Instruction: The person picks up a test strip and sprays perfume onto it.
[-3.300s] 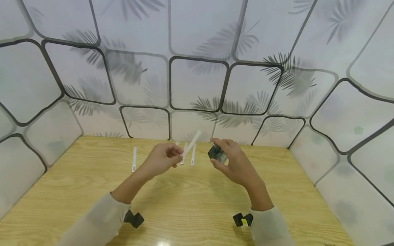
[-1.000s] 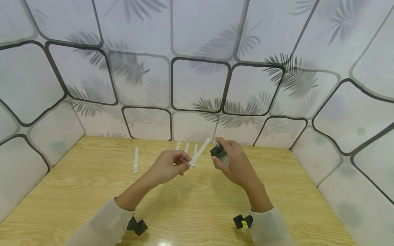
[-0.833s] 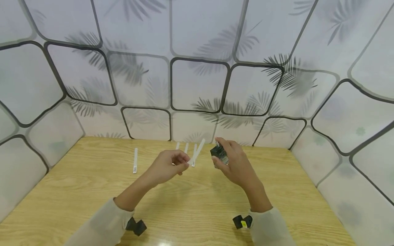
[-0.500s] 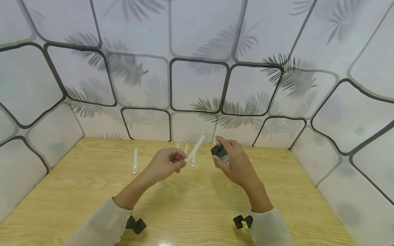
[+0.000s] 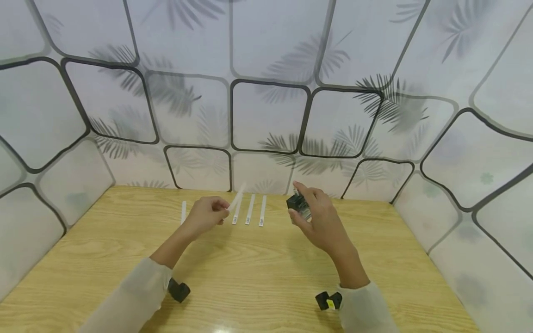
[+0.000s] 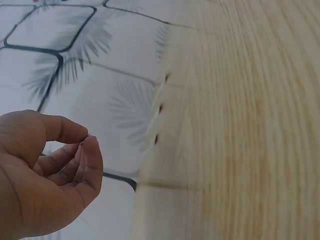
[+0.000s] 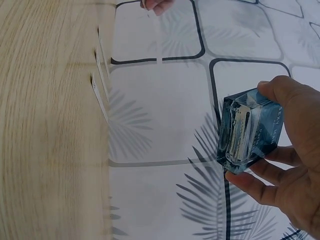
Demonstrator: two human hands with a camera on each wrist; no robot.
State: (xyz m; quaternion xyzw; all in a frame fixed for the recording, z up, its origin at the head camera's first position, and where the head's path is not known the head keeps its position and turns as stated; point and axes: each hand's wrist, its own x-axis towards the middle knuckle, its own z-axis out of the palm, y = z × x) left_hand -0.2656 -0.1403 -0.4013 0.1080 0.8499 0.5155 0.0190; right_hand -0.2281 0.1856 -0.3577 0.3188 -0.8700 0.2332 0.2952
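My left hand (image 5: 206,215) pinches a white perfume test strip (image 5: 237,197) between thumb and forefinger, its free end slanting up and to the right. In the left wrist view the strip is barely visible at the fingertips. A square glass perfume bottle (image 5: 294,202) is gripped in my right hand (image 5: 319,219), forefinger on its sprayer top. Bluish glass of the bottle (image 7: 250,131) faces the right wrist camera, and the held strip (image 7: 159,42) shows faintly beyond. Air separates bottle and strip.
Three labelled strips (image 5: 250,209) lie side by side near the wooden table's (image 5: 250,277) back edge. Another strip (image 5: 183,211) lies further left, partly behind my left hand. Patterned cloth walls (image 5: 266,115) stand behind and at both sides. Each sleeve carries a black device (image 5: 329,300).
My left hand has moved left with the strip, away from the bottle; one second ago the strip's tip was close to the sprayer. The right hand has hardly moved.
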